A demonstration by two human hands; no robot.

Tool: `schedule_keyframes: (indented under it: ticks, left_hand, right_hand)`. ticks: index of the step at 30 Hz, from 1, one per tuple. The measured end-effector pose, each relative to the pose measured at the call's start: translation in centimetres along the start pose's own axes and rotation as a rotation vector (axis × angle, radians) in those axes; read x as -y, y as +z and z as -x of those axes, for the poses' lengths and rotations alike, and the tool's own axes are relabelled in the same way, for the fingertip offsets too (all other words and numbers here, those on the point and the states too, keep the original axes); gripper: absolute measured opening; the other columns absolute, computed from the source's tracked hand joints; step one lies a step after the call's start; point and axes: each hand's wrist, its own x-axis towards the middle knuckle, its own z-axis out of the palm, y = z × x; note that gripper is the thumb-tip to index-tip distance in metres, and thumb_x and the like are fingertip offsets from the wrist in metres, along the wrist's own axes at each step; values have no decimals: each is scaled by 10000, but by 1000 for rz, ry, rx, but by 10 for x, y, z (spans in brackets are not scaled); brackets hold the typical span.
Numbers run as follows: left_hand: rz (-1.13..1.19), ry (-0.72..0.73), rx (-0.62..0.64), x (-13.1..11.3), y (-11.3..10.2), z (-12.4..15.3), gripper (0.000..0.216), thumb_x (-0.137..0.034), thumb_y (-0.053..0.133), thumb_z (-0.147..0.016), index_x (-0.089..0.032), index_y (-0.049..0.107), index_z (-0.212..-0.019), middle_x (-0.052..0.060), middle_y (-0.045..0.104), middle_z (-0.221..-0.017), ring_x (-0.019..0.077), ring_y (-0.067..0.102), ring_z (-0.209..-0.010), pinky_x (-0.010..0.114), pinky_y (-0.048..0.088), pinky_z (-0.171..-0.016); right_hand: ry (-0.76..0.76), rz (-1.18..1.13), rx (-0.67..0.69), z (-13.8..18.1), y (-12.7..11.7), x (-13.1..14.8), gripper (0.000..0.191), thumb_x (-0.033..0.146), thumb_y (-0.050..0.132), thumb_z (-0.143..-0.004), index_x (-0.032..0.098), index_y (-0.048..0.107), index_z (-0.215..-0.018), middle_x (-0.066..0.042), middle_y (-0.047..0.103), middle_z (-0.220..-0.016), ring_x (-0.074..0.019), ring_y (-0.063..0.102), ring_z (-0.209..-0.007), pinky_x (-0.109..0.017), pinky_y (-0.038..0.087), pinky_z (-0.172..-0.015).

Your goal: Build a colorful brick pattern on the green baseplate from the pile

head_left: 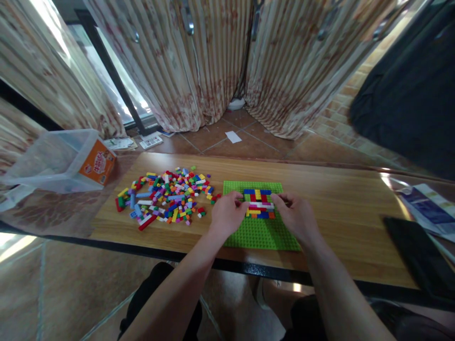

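Note:
A green studded baseplate [261, 237] lies flat on the wooden table. Rows of building bricks [258, 204] in blue, yellow, red, white and orange sit together on its upper half. At the left end of these rows is my left hand [229, 212], thumb and fingers bent inward against the bricks. Opposite it, my right hand [294, 213] closes in on the right end with its thumb and fingertips. The fingertips partly cover the ends of the rows, so the exact bricks they touch are hard to make out.
A loose pile of many-coloured bricks [170, 196] spreads over the left part of the table [341, 218]. Beyond the table's left end stands a clear plastic bin [53, 156] with an orange label. A dark flat object [415, 251] lies at the right end, near papers [433, 208].

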Motion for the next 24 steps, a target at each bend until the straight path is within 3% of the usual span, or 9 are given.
schedule_keyframes:
  ticks: [8,18,24]
  left_hand:
    - [-18,-51,-37,-3,4,2,216,-316,672,-830,-194,714,-1004,60,763,-886,230,702,-834,341,525,-765]
    - [92,42,-38,2,-6,9,240,-307,545,-918,-167,707,-1026,59,751,-879,192,687,-797,303,522,-756]
    - [205,82,-120,14,-19,10,220,-282,532,-917,-174,710,-990,43,742,-850,171,670,-770,278,518,-717]
  right_hand:
    - [-7,21,-28,1,0,2,421,533,519,-831,176,742,-814,-65,728,-712,-210,635,-622,-313,425,-594]
    - [-20,-83,-237,8,8,24,310,457,564,-837,188,703,-771,-44,690,-651,-192,617,-595,-292,428,-573]
    - [-162,-93,-163,16,27,36,316,485,559,-856,207,692,-787,-44,693,-713,-197,625,-642,-313,463,-617]
